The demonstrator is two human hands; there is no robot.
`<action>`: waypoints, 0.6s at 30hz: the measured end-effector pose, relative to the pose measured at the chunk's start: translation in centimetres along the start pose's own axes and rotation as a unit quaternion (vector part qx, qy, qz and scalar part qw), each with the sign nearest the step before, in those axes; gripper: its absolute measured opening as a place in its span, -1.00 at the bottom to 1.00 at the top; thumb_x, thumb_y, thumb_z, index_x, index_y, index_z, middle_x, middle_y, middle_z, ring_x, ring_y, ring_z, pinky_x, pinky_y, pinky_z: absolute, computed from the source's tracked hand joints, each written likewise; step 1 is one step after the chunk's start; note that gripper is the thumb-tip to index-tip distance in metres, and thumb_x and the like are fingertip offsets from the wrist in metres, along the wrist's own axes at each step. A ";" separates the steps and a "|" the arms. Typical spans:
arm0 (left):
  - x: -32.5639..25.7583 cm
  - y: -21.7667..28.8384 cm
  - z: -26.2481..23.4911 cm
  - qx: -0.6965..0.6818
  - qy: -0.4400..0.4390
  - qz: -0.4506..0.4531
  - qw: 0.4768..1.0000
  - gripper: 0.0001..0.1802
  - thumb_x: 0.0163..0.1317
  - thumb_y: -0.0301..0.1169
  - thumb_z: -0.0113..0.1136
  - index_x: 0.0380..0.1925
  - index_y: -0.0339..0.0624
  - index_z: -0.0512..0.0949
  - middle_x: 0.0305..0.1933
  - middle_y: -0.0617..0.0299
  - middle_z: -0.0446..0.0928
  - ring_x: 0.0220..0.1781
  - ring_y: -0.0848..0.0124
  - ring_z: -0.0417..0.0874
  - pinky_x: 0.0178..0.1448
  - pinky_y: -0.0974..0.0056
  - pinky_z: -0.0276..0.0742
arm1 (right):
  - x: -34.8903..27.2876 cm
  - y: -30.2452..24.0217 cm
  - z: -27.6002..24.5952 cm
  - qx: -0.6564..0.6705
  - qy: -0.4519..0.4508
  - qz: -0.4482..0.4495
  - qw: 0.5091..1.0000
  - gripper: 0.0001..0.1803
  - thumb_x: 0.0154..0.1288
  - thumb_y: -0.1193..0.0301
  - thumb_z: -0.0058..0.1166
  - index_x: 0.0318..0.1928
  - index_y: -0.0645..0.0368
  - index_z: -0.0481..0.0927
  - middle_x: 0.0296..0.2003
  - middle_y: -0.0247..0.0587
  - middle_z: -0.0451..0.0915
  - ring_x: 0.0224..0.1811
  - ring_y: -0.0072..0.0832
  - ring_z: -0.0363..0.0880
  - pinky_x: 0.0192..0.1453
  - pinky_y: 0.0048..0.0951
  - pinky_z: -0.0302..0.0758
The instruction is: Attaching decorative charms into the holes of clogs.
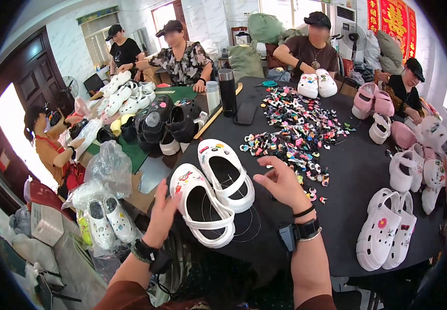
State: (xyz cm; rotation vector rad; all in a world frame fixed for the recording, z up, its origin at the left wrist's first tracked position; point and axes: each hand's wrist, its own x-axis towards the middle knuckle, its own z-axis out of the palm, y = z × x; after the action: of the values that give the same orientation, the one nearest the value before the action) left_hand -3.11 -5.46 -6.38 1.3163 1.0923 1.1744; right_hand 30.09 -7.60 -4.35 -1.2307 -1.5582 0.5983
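Observation:
A pair of white foam clogs lies in front of me on the black tabletop, toes pointing away. The left clog [188, 182] and the right clog [216, 155] carry small coloured charms on their toes, and a thin clear line loops around their heel ends. My left hand [162, 214] is beside the left clog, fingers stretched out and empty; whether it touches the clog I cannot tell. To the right of the pair, my right hand [284, 182] hangs apart from it, thumb and fingers spread, holding nothing. Beyond that hand spreads a pile of colourful shoe charms [298, 121].
Another white clog pair [383, 230] stands at the right. Black clogs [153, 121], a dark bottle [227, 93] and teal-handled scissors [268, 83] are farther off. Several people work around the tables; one person [314, 51] handles white clogs [316, 83] across from me. Bagged clogs [112, 219] lie left.

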 end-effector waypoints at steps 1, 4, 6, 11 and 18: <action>-1.0 0.1 0.5 0.007 -0.055 0.045 0.997 -0.07 0.25 -0.38 0.26 0.48 -0.17 -0.10 0.43 -0.09 0.16 0.40 0.23 0.28 0.40 0.22 0.25 | -0.1 0.1 0.4 0.001 -0.032 0.025 0.999 -0.38 0.22 0.30 0.31 0.25 0.18 0.41 0.09 -0.03 0.49 -0.14 -0.44 0.61 -0.10 -0.44 0.57; -1.7 0.2 1.0 0.129 -0.065 0.049 0.988 0.02 0.12 -0.42 0.31 0.47 -0.19 -0.12 0.39 -0.06 0.20 0.39 0.18 0.28 0.41 0.19 0.23 | -0.4 0.1 2.5 -0.013 -0.070 -0.046 0.996 -0.32 0.23 0.28 0.30 0.32 0.15 0.35 0.13 -0.01 0.48 -0.12 -0.32 0.59 -0.04 -0.41 0.56; -1.2 0.2 0.9 0.113 -0.073 0.042 0.990 -0.02 0.08 -0.47 0.27 0.46 -0.20 -0.07 0.38 -0.05 0.20 0.39 0.19 0.28 0.41 0.20 0.23 | -0.4 -0.1 3.1 0.002 -0.135 -0.027 0.991 -0.32 0.24 0.24 0.28 0.34 0.06 0.36 0.09 0.05 0.51 -0.09 -0.21 0.59 -0.04 -0.31 0.54; 1.0 0.6 0.6 0.135 -0.089 0.037 0.986 -0.16 -0.01 -0.58 0.15 0.37 -0.25 0.15 0.31 0.00 0.31 0.31 0.24 0.37 0.36 0.23 0.28 | -0.7 -1.7 0.8 -0.126 -0.172 -0.014 0.977 -0.60 0.13 0.32 0.32 -0.02 0.11 0.58 -0.16 -0.01 0.59 -0.17 -0.16 0.60 -0.08 -0.30 0.54; 7.5 3.5 -0.9 0.185 -0.234 0.157 0.941 -0.34 -0.07 -0.80 -0.19 0.12 -0.34 0.50 0.20 0.00 0.54 0.38 0.29 0.42 0.43 0.29 0.24 | -2.4 -6.2 0.8 -0.110 -0.261 -0.137 0.949 -0.79 0.13 0.33 0.33 -0.41 0.18 0.60 -0.62 -0.12 0.56 -0.54 -0.27 0.64 -0.46 -0.39 0.49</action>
State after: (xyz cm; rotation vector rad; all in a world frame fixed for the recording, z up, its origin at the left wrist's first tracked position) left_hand -3.16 1.78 -2.31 2.0014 0.7880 0.8237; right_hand 26.70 -11.81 -0.38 -1.0332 -2.2483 0.6082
